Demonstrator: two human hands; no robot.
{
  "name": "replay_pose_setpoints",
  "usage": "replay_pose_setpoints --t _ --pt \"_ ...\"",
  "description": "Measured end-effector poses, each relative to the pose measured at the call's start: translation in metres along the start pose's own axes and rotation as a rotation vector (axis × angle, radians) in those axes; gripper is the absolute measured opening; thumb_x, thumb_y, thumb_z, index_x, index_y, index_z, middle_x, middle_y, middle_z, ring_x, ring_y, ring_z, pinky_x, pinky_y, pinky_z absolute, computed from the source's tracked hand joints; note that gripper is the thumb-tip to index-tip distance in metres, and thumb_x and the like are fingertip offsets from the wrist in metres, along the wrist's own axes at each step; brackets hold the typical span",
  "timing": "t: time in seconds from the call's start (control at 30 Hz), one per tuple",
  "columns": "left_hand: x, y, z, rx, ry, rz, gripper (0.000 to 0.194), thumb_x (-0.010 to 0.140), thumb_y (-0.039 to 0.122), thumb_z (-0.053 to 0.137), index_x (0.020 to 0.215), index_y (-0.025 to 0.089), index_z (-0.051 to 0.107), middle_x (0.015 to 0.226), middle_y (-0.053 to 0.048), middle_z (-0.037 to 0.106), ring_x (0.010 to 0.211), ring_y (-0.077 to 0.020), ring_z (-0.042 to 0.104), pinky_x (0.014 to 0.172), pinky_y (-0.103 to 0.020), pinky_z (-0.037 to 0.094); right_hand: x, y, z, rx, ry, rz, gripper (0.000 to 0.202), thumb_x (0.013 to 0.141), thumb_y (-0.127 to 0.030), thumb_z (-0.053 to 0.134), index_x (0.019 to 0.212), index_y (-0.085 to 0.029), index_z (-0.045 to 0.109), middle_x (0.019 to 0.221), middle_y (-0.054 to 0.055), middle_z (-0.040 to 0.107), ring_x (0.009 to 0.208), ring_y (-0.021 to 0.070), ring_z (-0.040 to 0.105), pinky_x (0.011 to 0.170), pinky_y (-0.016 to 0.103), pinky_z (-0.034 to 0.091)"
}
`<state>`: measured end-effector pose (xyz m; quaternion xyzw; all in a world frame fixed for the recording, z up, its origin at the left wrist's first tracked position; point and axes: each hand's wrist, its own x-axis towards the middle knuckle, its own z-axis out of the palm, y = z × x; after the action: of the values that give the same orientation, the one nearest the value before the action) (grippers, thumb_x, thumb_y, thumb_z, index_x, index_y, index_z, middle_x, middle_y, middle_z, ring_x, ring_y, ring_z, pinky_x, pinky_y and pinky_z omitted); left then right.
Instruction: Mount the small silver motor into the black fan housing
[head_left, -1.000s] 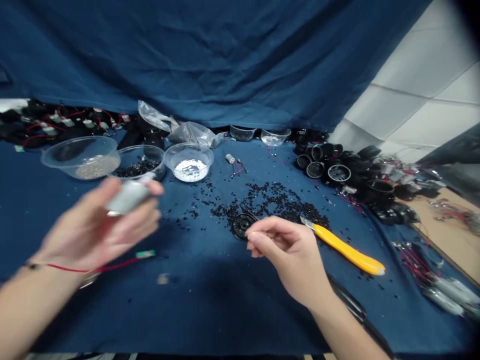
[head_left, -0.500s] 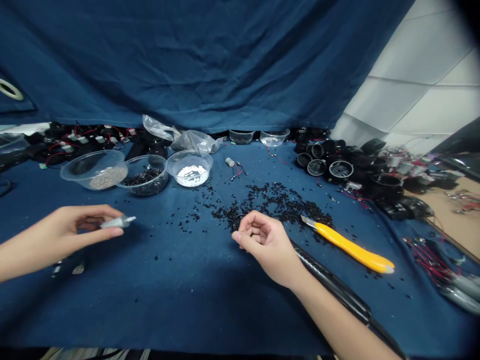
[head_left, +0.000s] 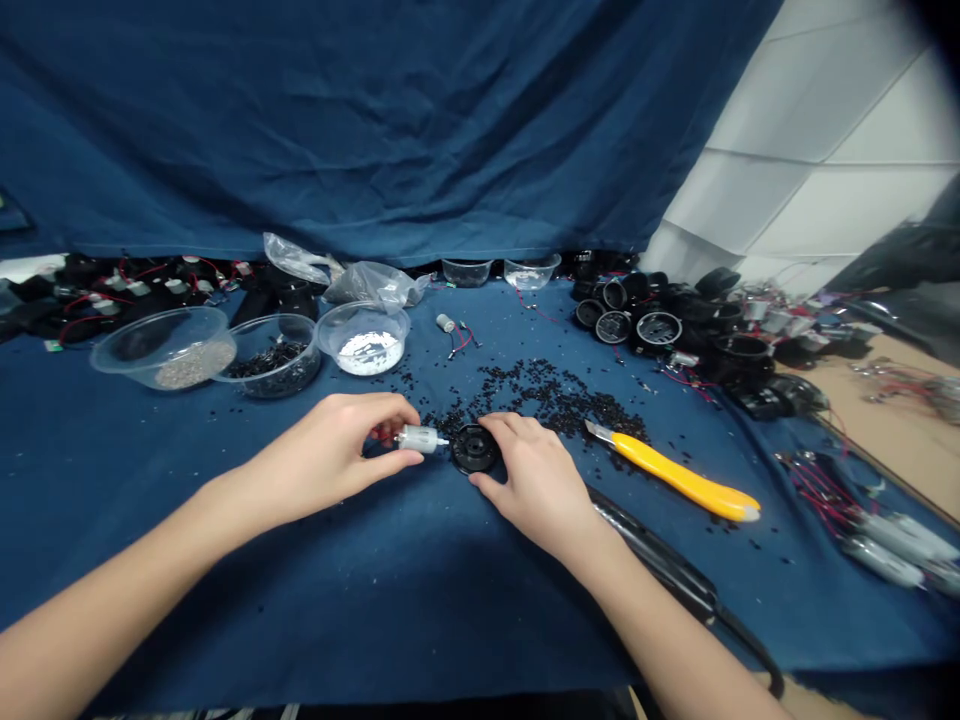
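Observation:
My left hand pinches a small silver motor, its shaft pointing right at a black round disc lying on the blue cloth. My right hand grips that disc from the right, fingers curled over its rim. Motor tip and disc are almost touching. A scatter of small black bits lies just behind both hands.
A yellow utility knife lies right of my right hand, with a black cabled tool under my forearm. Three clear bowls stand at the back left. Black round housings and wired motors crowd the right side.
My left hand carried the motor from the left to the centre, up to the disc. My right hand shifted onto the disc and took hold of it.

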<state>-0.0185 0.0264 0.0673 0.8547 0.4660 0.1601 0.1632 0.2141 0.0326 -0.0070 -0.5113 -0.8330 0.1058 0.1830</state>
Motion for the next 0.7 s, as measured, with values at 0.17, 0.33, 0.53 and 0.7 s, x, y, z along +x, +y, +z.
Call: replay_pose_setpoints --t 0.17,0.33,0.53,0.7 --pt "0.012 0.000 0.028 0.019 0.081 0.062 0.021 0.092 0.032 0.055 0.104 0.016 0.064 0.093 -0.005 0.068 0.080 -0.0186 0.063 0.072 -0.028 0.048 0.003 -0.002 0.002 0.081 0.081 -0.049 0.046 0.074 -0.029 0.074 0.115 -0.018 0.057 0.122 0.011 0.060 0.116 0.0276 0.054 0.099 0.044 0.044" --pt "0.003 -0.002 0.039 -0.012 0.121 0.123 0.020 0.095 0.024 0.051 0.112 0.017 0.060 0.103 -0.007 0.066 0.091 -0.0186 0.063 0.079 -0.029 0.049 0.003 -0.007 0.004 0.194 0.082 -0.058 0.031 0.077 -0.026 0.069 0.106 -0.020 0.057 0.104 0.005 0.067 0.094 0.0217 0.063 0.086 0.035 0.046" --pt "-0.008 -0.006 0.040 0.042 0.251 0.226 0.019 0.097 0.017 0.050 0.114 0.015 0.057 0.104 -0.008 0.065 0.097 -0.0204 0.061 0.085 -0.032 0.048 -0.002 -0.016 0.001 0.351 0.136 -0.023 0.032 0.077 -0.023 0.064 0.108 -0.020 0.054 0.105 0.005 0.063 0.094 0.0183 0.062 0.085 0.031 0.049" --pt "-0.011 -0.006 0.039 -0.027 0.266 0.216 0.021 0.097 0.016 0.049 0.116 0.015 0.057 0.104 -0.008 0.065 0.096 -0.0201 0.060 0.084 -0.032 0.049 -0.002 -0.018 0.000 0.436 0.198 0.031 0.031 0.078 -0.022 0.064 0.107 -0.021 0.054 0.108 0.006 0.061 0.099 0.0170 0.060 0.084 0.029 0.052"
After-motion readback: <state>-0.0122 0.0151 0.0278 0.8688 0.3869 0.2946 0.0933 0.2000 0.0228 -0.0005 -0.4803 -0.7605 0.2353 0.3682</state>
